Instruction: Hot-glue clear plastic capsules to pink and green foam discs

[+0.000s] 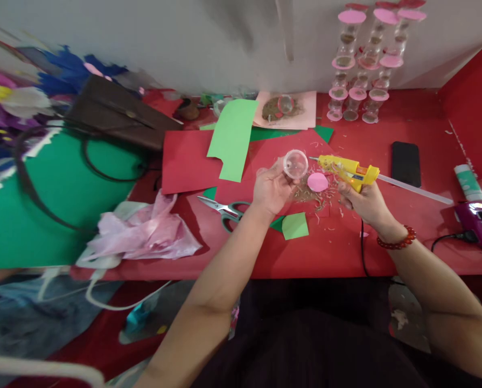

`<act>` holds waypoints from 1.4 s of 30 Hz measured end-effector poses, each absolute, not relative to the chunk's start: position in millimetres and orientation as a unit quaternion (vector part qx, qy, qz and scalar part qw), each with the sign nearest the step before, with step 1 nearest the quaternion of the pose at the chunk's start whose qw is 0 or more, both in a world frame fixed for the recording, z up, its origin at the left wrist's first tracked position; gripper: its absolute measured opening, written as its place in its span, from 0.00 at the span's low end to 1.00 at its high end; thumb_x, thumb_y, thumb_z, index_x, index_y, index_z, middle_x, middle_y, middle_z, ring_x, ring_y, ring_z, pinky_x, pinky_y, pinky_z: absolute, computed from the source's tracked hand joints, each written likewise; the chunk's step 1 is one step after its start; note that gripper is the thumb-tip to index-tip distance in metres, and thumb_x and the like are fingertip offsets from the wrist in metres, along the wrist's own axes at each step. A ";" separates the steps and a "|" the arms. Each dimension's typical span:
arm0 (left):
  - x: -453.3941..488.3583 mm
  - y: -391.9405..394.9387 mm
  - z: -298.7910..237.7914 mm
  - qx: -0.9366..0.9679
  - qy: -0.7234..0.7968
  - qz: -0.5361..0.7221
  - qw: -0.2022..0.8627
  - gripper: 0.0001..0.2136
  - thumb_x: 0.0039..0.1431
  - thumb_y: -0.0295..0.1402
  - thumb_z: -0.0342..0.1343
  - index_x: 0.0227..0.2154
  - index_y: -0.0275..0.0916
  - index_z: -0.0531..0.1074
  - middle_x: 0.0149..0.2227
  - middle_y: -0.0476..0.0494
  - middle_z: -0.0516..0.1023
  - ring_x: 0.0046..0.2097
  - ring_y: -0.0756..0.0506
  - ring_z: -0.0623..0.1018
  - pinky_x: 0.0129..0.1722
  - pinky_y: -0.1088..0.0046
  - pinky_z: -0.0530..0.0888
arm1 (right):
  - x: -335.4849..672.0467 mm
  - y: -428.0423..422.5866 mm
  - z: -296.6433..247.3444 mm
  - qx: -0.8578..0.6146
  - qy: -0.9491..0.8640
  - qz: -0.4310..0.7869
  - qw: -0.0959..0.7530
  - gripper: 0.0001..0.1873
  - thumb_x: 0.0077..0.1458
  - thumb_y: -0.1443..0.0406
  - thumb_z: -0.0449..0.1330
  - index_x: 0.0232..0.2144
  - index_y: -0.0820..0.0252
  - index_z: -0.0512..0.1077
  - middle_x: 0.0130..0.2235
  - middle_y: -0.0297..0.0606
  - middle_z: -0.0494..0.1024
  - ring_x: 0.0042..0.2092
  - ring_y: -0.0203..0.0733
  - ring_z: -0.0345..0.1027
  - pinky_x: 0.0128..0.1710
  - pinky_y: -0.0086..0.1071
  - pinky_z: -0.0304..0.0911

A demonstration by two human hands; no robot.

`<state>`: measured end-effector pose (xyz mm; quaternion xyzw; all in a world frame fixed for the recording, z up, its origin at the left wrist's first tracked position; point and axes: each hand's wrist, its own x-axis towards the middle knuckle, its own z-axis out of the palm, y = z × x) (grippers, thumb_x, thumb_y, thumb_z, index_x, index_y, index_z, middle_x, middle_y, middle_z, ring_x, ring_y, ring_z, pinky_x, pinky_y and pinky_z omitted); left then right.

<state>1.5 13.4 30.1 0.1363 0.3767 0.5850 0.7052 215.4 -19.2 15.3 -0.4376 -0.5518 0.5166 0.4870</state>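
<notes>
My left hand (273,188) is closed around a small clear plastic cup (295,164), its round rim turned up toward me. In my right hand (365,203) is a yellow hot glue gun (348,170), a long translucent glue stick (416,189) jutting from its back. The gun's nozzle points left, close to the cup's rim; whether they touch I cannot tell. Below the cup and nozzle lies a pink paper disc (317,182), among scattered thin shreds on the red sheet.
Stacked clear cups with pink discs (357,94) stand at the back right. Around the work lie a black phone (405,163), scissors (226,212), green paper (235,140), a pink plastic bag (147,231) and a brown bag (119,113). The gun's cord (362,248) runs over the front edge.
</notes>
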 end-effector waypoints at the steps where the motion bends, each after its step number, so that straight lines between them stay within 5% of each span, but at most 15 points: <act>1: 1.5 13.4 30.7 0.136 0.376 0.586 0.705 0.05 0.64 0.28 0.60 0.38 0.37 0.81 0.35 0.42 0.84 0.33 0.48 0.80 0.29 0.73 0.72 | 215.2 -19.7 16.2 -0.435 -0.553 0.520 0.484 0.26 0.53 0.43 0.72 0.35 0.57 0.72 0.21 0.22 0.63 0.18 0.27 0.51 0.16 0.27 0.48; 15: 1.6 14.3 32.3 0.129 0.372 0.594 0.701 0.07 0.67 0.31 0.59 0.41 0.36 0.81 0.33 0.42 0.83 0.32 0.49 0.78 0.28 0.73 0.72 | 216.4 -19.4 16.2 -0.445 -0.586 0.503 0.453 0.24 0.55 0.44 0.70 0.37 0.58 0.75 0.18 0.22 0.62 0.18 0.28 0.51 0.16 0.27 0.48; 27: 3.9 14.0 33.0 0.134 0.384 0.578 0.707 0.06 0.64 0.32 0.64 0.31 0.36 0.78 0.32 0.42 0.83 0.31 0.49 0.79 0.27 0.74 0.70 | 216.0 -18.6 12.9 -0.445 -0.561 0.516 0.469 0.25 0.54 0.44 0.71 0.39 0.58 0.77 0.21 0.24 0.65 0.19 0.27 0.51 0.16 0.27 0.49; 35: 5.2 12.3 36.0 0.124 0.394 0.566 0.713 0.14 0.72 0.32 0.54 0.31 0.35 0.78 0.30 0.43 0.80 0.30 0.50 0.78 0.26 0.75 0.71 | 214.6 -20.0 19.1 -0.451 -0.559 0.518 0.464 0.23 0.54 0.47 0.71 0.38 0.59 0.75 0.19 0.22 0.62 0.19 0.28 0.50 0.17 0.27 0.48; 42: 5.1 13.6 33.0 0.143 0.407 0.560 0.707 0.13 0.70 0.29 0.55 0.28 0.37 0.76 0.30 0.45 0.80 0.29 0.50 0.77 0.26 0.75 0.70 | 214.4 -21.0 20.3 -0.449 -0.561 0.514 0.468 0.24 0.54 0.46 0.71 0.39 0.58 0.75 0.19 0.22 0.63 0.18 0.28 0.51 0.16 0.27 0.49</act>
